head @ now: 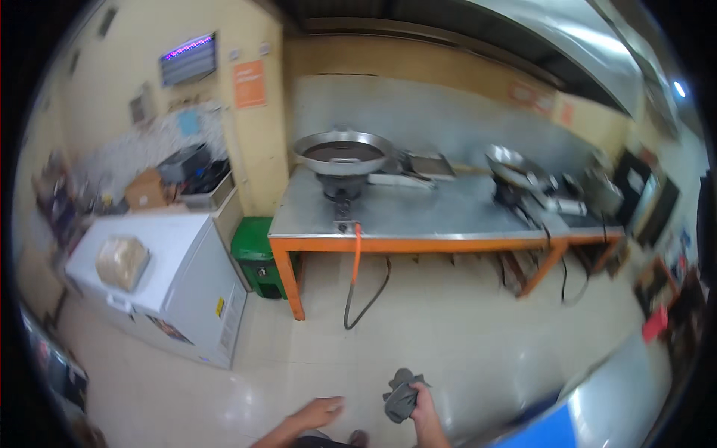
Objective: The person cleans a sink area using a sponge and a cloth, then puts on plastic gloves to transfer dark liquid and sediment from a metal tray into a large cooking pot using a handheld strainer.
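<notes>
A crumpled grey cloth [402,396] is bunched in my right hand [424,404], low in the picture over the tiled floor. Apart from it, to the left, my left hand [320,413] holds nothing that I can see; it is blurred, and how far its fingers are spread is unclear. Beyond both hands stands a steel-topped table [414,215] with an orange frame. On its left part a wide metal wok [367,166] of dark liquid rests on a gas burner [343,190].
A white chest freezer [185,241] with a wrapped package [120,262] on top stands left, beside a green bin [255,246]. An orange-and-grey hose [356,263] loops below the table edge. A second wok [512,166] sits farther right. A metal surface [627,386] juts in lower right.
</notes>
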`<state>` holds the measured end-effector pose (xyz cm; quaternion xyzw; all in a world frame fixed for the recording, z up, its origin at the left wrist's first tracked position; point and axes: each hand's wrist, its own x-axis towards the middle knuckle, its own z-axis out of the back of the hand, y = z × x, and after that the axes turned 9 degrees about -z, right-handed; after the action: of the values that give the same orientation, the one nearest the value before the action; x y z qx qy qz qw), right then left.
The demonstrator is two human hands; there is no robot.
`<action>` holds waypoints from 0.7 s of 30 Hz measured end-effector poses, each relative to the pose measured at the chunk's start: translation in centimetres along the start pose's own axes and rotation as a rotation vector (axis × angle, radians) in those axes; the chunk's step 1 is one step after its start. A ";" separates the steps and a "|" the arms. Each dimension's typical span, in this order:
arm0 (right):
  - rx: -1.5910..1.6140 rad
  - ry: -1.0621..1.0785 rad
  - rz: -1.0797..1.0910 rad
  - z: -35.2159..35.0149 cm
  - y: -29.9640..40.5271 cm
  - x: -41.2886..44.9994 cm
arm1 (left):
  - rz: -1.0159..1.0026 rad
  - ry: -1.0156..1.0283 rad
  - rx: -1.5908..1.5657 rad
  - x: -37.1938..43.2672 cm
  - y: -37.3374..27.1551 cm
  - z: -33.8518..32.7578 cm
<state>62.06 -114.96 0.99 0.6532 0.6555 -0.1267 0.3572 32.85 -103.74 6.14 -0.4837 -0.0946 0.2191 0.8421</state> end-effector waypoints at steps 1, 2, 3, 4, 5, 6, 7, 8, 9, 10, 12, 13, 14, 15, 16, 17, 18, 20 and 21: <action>-0.072 -0.012 -0.020 0.7 2.8 2.0 | 0.196 -0.034 0.299 0.7 1.1 2.0; -0.084 0.025 -0.048 0.2 5.3 3.9 | 0.392 -0.043 0.522 -0.2 6.6 2.6; -0.078 0.039 -0.052 0.2 8.3 5.4 | 0.665 0.202 0.662 1.0 5.7 5.3; -0.128 0.036 -0.068 -0.4 11.2 6.7 | 0.789 0.318 0.587 1.2 6.8 7.4; -0.154 0.002 0.001 -1.7 13.4 8.6 | 0.916 0.302 0.396 0.2 10.6 8.4; -0.165 -0.031 0.081 -3.3 15.6 10.4 | 0.933 0.277 0.346 -0.6 13.0 9.3; -0.191 -0.008 0.072 -5.6 18.3 12.5 | 0.941 0.243 0.335 0.1 14.3 10.8; -0.205 -0.013 0.135 -7.9 21.1 14.5 | 0.949 0.201 0.315 0.9 15.0 12.7; -0.212 -0.027 0.189 -9.6 23.6 16.2 | 0.964 0.172 0.292 1.5 15.8 14.3; -0.221 -0.045 0.239 -11.4 26.1 17.6 | 1.009 0.135 0.300 2.8 17.0 15.8; -0.233 -0.112 0.338 -13.9 30.7 20.5 | 1.047 0.161 0.303 7.1 18.7 19.6; -0.316 -0.168 0.492 -15.1 33.1 22.4 | 1.063 0.192 0.311 9.2 19.1 21.3; -0.422 -0.229 0.665 -16.6 37.0 23.3 | 1.039 0.174 0.291 12.3 19.2 22.8; -0.513 -0.318 0.806 -19.4 39.6 24.2 | 1.043 0.146 0.284 14.5 19.2 25.1; -0.603 -0.399 0.949 -22.2 42.5 24.5 | 0.956 0.054 0.312 17.5 19.5 25.8; -0.696 -0.471 1.143 -24.1 44.8 24.5 | 0.873 -0.020 0.359 20.3 19.5 27.0; -0.860 -0.356 1.202 -25.3 48.4 25.4 | 0.767 -0.155 0.334 22.7 18.7 28.1; -1.160 -0.909 1.327 -28.8 53.0 28.1 | 0.545 -0.410 0.169 26.7 18.7 29.6; -1.190 -0.646 1.479 -29.0 56.3 30.0 | 0.417 -0.537 0.025 28.5 19.2 30.1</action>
<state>109.83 -67.16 19.55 0.5460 -0.0872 0.3044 0.7756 41.64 -59.01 3.68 -0.4074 -0.2095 0.5075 0.7298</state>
